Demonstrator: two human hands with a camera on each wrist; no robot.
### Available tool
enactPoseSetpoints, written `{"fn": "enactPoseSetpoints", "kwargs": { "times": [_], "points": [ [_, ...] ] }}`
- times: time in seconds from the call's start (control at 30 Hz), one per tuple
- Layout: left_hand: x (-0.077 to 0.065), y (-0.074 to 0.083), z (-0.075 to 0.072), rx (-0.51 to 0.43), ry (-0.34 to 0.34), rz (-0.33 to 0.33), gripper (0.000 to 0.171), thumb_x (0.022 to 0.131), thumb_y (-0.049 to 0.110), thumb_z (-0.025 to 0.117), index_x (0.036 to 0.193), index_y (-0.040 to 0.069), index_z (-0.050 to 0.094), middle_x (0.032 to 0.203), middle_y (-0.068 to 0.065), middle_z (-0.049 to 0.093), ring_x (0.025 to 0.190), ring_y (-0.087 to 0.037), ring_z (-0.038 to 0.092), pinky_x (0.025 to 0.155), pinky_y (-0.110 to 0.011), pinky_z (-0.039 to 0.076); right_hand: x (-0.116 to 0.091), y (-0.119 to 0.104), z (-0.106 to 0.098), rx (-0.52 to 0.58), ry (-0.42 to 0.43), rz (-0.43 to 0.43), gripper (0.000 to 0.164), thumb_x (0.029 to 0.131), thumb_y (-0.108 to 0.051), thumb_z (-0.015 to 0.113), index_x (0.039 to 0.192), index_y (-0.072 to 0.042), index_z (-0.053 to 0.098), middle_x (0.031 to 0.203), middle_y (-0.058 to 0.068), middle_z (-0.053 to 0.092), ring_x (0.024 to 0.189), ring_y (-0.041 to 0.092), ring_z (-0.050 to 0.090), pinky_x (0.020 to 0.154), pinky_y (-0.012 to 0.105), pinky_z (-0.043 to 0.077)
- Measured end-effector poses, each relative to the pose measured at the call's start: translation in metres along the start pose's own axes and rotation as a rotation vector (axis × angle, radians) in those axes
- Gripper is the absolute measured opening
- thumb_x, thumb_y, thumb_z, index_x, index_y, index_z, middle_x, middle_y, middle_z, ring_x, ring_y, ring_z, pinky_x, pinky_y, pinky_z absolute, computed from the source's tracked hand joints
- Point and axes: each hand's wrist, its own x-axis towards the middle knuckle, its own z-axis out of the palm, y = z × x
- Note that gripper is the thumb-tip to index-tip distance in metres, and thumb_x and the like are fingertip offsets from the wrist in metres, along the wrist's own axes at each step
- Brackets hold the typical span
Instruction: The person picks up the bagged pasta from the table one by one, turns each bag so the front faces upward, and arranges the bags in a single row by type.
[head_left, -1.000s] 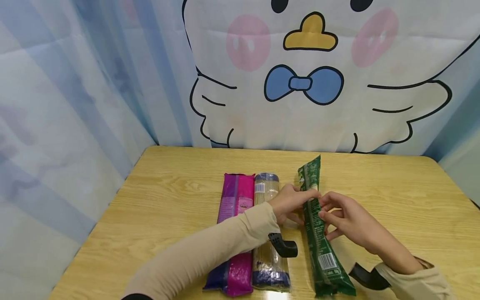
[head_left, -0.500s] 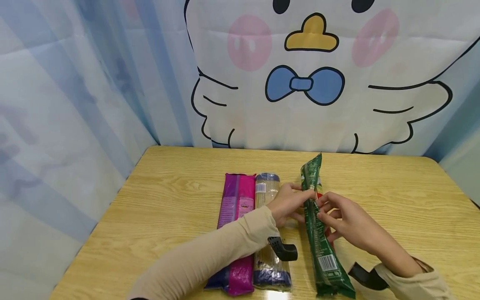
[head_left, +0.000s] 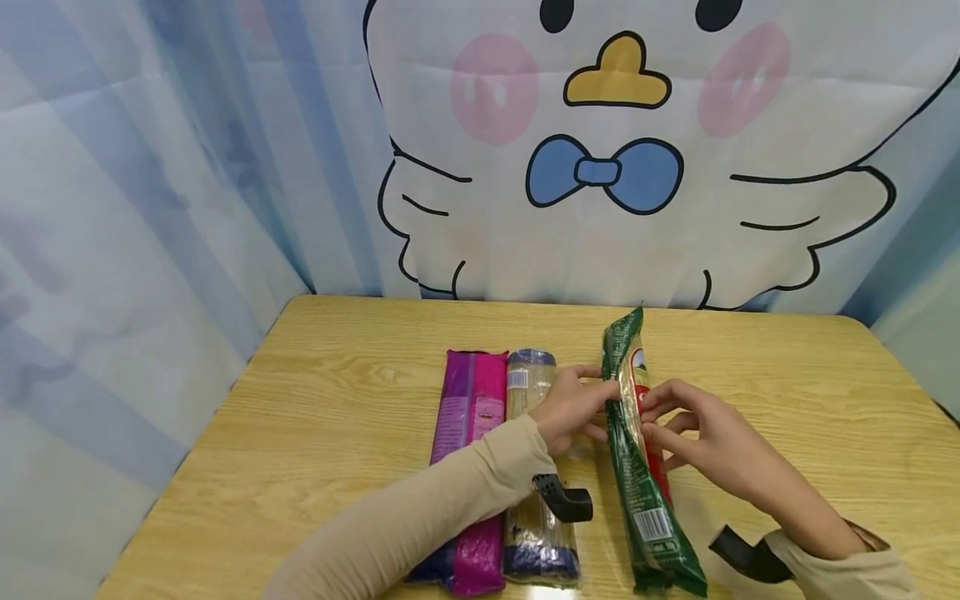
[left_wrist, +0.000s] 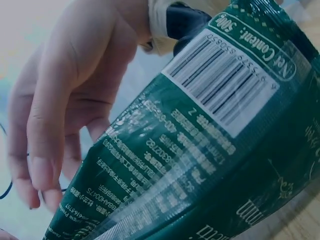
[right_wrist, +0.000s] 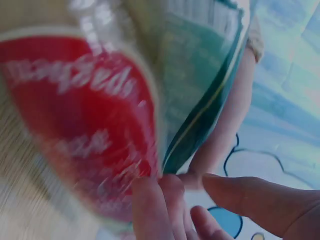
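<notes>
A long green packet of spaghetti [head_left: 637,492] is tilted up on its side, its red label [right_wrist: 85,110] turned toward the right. The left hand [head_left: 570,408] pinches its left edge, thumb over the top and other fingers behind. On the other side, the right hand [head_left: 708,433] has bent fingertips [right_wrist: 150,205] against the label side. In the right wrist view its thumb stands apart from those fingers. The packet's barcode side [left_wrist: 220,82] fills much of the left wrist view, with the right hand's loosely bent fingers [left_wrist: 45,150] beyond it.
Left of the green packet, a clear packet of pale sticks with blue ends [head_left: 542,558] and a purple and pink packet [head_left: 480,383] lie side by side, partly under the left forearm. The wooden table [head_left: 337,400] ends at a cartoon-printed curtain [head_left: 495,225].
The green packet has rolled to the left about its length, bringing its red label into sight. The right hand's thumb and fingers have drawn slightly apart. The other two packets stay in place.
</notes>
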Motion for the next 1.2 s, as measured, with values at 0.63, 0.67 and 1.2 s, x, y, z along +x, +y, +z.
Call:
{"fn": "enactPoseSetpoints", "kwargs": {
  "times": [0.63,0.67,1.2],
  "points": [
    [0.002,0.005,-0.014,-0.106,-0.101,0.006,0.057,0.086,0.008,0.065,0.141,0.005,0.049,0.107,-0.011,0.069,0.102,-0.026,0.069,0.057,-0.028,0.061,0.013,0.036,-0.02,0.27,-0.203,0.19,0.069,0.104,-0.028,0.053,0.152,0.007,0.018,0.144,0.032,0.042,0.118,0.033,0.06,0.096,0.046,0.056],
    [0.002,0.006,-0.014,-0.107,-0.111,0.006,0.057,0.086,0.008,0.065,0.141,0.005,0.049,0.108,-0.011,0.069,0.103,-0.026,0.069,0.059,-0.028,0.061,0.014,0.037,-0.021,0.296,-0.233,0.205,0.07,0.104,-0.029,0.051,0.153,0.006,0.015,0.145,0.032,0.04,0.118,0.033,0.06,0.097,0.048,0.055],
    [0.0,0.007,-0.019,-0.107,-0.251,-0.002,0.057,0.094,0.013,0.066,0.146,0.008,0.045,0.117,-0.009,0.066,0.113,-0.027,0.064,0.082,-0.041,0.061,0.013,0.037,-0.015,0.314,-0.102,0.202,0.069,0.099,-0.024,0.06,0.147,0.008,0.022,0.13,0.029,0.052,0.102,0.027,0.065,0.08,0.046,0.061]
  ]
}}
